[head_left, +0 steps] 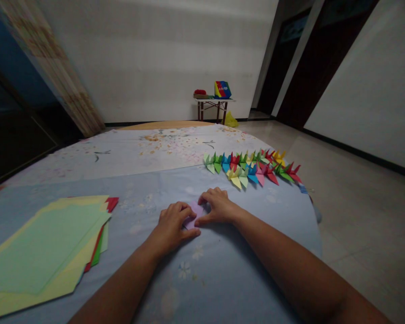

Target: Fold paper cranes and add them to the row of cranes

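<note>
A small folded piece of light purple paper lies on the blue flowered cloth, between my two hands. My left hand has its curled fingers and thumb on the paper's left side. From the right, my right hand grips the other side, thumb near the front and fingertips at the back. Fingers cover part of the paper, so its full folded shape is hidden. Beyond my right hand stand rows of folded paper cranes in red, green, blue, yellow and pink.
A stack of coloured paper sheets, pale green on top, lies at the left. The round table's edge curves along the right. Farther back, a small side table by the wall carries a colourful box.
</note>
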A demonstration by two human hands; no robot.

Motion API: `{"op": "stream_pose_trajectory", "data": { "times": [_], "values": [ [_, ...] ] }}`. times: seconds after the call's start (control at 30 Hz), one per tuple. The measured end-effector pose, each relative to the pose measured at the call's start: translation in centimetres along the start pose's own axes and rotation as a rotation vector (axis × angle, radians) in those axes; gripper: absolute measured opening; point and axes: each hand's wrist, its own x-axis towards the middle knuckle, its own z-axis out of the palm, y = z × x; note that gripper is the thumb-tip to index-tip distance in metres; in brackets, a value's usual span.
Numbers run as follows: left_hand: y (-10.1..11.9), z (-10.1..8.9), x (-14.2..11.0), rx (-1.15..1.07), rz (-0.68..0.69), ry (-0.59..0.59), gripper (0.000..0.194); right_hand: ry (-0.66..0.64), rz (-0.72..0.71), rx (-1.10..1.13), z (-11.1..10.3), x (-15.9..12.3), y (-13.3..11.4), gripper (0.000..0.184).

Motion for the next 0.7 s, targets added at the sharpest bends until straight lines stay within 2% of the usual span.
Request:
{"op": "stream_pose_trajectory", "data": {
  "times": [0.07,0.13,0.27,0.33,0.53,0.63,0.7],
  "values": [
    [0.0,0.2,-0.1,0.012,0.004,0.008,0.035,0.008,0.002,0.004,0.0,0.0,0.0,0.063],
    [0.0,0.3,-0.1,0.016,0.007,0.013,0.035,0.013,0.019,0.026,0.0,0.2,0.1,0.055],
    [0.2,0.1,-0.2,0.014,0.007,0.010,0.038,0.043,0.066,0.082,-0.1,0.9,1.0,0.023],
    [0.3,-0.1,-0.2,0.012,0.008,0.005,0.038,0.069,0.067,0.097,-0.1,1.1,1.4,0.014],
    [-0.6,-0.5,-0.2,-0.090,0.033,-0.039,0.042,0.167,-0.008,0.117,0.0,0.6,1.1,0.018],
    [-1.2,-0.7,-0.2,-0.191,0.044,-0.035,0.028,0.116,-0.071,0.103,0.0,0.3,0.3,0.021],
    [-1.4,-1.0,-0.2,-0.223,0.065,-0.010,0.029,0.080,-0.132,0.071,0.1,0.2,-0.1,0.021]
  ]
}}
